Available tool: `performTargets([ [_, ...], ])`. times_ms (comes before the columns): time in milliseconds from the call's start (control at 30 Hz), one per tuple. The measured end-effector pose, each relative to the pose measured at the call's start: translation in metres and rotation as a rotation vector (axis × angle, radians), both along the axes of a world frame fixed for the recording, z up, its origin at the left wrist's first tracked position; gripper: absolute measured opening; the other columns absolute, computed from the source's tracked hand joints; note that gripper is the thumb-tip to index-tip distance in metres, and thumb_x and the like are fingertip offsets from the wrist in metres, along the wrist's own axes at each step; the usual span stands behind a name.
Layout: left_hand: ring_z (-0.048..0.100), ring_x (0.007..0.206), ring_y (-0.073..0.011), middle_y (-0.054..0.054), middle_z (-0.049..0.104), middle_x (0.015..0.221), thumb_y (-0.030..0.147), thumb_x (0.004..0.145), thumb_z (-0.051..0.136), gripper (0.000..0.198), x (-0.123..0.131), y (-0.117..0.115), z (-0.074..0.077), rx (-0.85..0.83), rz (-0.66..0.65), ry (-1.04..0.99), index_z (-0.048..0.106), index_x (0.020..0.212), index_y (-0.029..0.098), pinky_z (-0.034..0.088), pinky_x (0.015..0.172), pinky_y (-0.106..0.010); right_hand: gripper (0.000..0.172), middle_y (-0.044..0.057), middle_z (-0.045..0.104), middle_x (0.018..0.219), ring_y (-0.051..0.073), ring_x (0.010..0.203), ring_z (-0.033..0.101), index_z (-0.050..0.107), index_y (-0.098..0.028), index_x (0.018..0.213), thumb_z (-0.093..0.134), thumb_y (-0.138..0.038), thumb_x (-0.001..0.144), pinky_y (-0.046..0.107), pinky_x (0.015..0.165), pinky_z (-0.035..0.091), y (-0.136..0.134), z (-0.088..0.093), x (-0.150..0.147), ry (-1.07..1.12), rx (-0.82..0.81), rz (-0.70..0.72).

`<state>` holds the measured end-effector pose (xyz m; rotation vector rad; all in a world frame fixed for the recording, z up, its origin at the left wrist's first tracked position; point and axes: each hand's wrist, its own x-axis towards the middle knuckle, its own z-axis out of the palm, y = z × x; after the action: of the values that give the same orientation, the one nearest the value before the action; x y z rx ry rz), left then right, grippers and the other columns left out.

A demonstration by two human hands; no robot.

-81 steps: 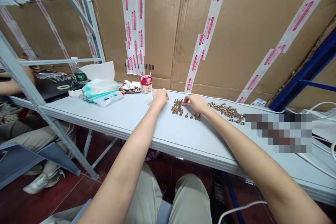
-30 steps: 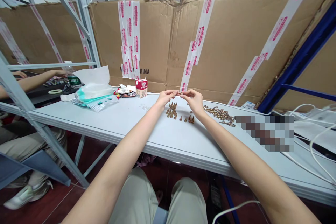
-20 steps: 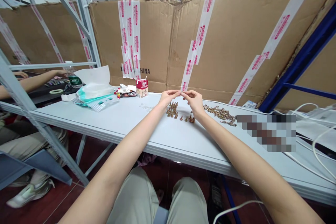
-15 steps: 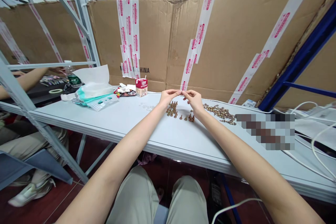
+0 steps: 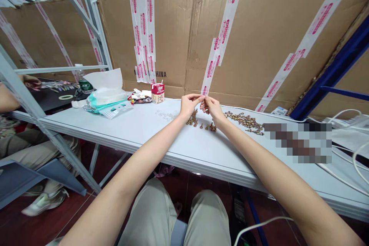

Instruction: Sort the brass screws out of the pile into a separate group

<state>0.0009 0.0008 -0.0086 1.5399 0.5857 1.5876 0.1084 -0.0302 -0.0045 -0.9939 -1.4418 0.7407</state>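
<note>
My left hand (image 5: 190,104) and my right hand (image 5: 212,107) meet at the fingertips above the table, both pinched closed. Whatever lies between the fingertips is too small to make out. Below them, brass-coloured screws (image 5: 195,121) stand upright on their heads in a cluster, partly hidden by my left hand. A few more upright screws (image 5: 213,127) stand beneath my right hand. Right of that hand lies a loose pile of brass-coloured screws (image 5: 245,120). Small clear rings (image 5: 167,115) are scattered left of my left hand.
A red and beige drink carton (image 5: 157,93) stands near the cardboard wall (image 5: 173,38). Left of it are wrappers (image 5: 141,96) and a plastic bag pile (image 5: 105,98). White cables (image 5: 340,177) run along the right side. Beyond the metal frame (image 5: 37,111), another person's arm (image 5: 8,98) shows.
The view has shifted slightly, so the scene sits a little further right. My hands stay joined at the fingertips over the screws. The other person's arm has drawn back leftward.
</note>
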Motion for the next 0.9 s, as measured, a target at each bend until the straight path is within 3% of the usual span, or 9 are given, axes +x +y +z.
performTargets([
  [233,0.057,0.072,-0.0169,-0.008,0.068,0.074,0.032,0.062,0.068,0.022,0.0026,-0.0007,-0.0023,0.028,0.113,0.070,0.070,0.072,0.012,0.040,0.072,-0.030,0.052,-0.006,0.029,0.041,0.006,0.034,0.026,0.034,-0.020,0.054,0.037,-0.069,0.073,0.021,0.035,0.020,-0.0007,-0.0018,-0.0028,0.142,-0.182,0.085],
  [333,0.057,0.071,-0.0158,-0.008,0.068,0.072,0.031,0.062,0.068,0.020,0.0012,0.0016,-0.0032,0.021,0.117,0.067,0.069,0.069,0.013,0.041,0.072,-0.029,0.053,-0.005,0.033,0.042,0.006,0.034,0.029,0.036,-0.019,0.056,0.034,-0.069,0.074,0.021,0.035,0.020,0.0001,-0.0020,-0.0017,0.111,-0.206,0.105],
  [500,0.059,0.068,-0.0149,-0.006,0.068,0.070,0.029,0.063,0.067,0.017,-0.0028,0.0036,-0.0019,-0.012,0.074,-0.021,0.068,0.068,0.014,0.044,0.071,-0.028,0.047,-0.003,0.048,0.050,0.007,0.036,0.037,0.049,-0.018,0.076,0.044,-0.065,0.073,0.021,0.037,0.024,0.0009,-0.0002,0.0024,-0.053,-0.041,0.070],
  [700,0.060,0.069,-0.0158,-0.007,0.068,0.070,0.028,0.061,0.070,0.017,-0.0028,0.0021,0.0011,-0.049,0.037,-0.088,0.067,0.068,0.013,0.044,0.072,-0.030,0.042,-0.003,0.050,0.053,0.006,0.037,0.039,0.049,-0.018,0.076,0.047,-0.060,0.073,0.020,0.037,0.025,-0.0001,-0.0002,0.0019,-0.115,0.035,0.063],
  [900,0.060,0.073,-0.0172,-0.007,0.068,0.072,0.029,0.060,0.071,0.018,-0.0006,0.0003,0.0017,-0.075,-0.001,-0.107,0.068,0.068,0.013,0.044,0.073,-0.030,0.042,-0.005,0.050,0.055,0.006,0.036,0.039,0.042,-0.021,0.077,0.042,-0.062,0.075,0.020,0.037,0.025,-0.0019,-0.0031,-0.0046,-0.043,0.003,0.122],
])
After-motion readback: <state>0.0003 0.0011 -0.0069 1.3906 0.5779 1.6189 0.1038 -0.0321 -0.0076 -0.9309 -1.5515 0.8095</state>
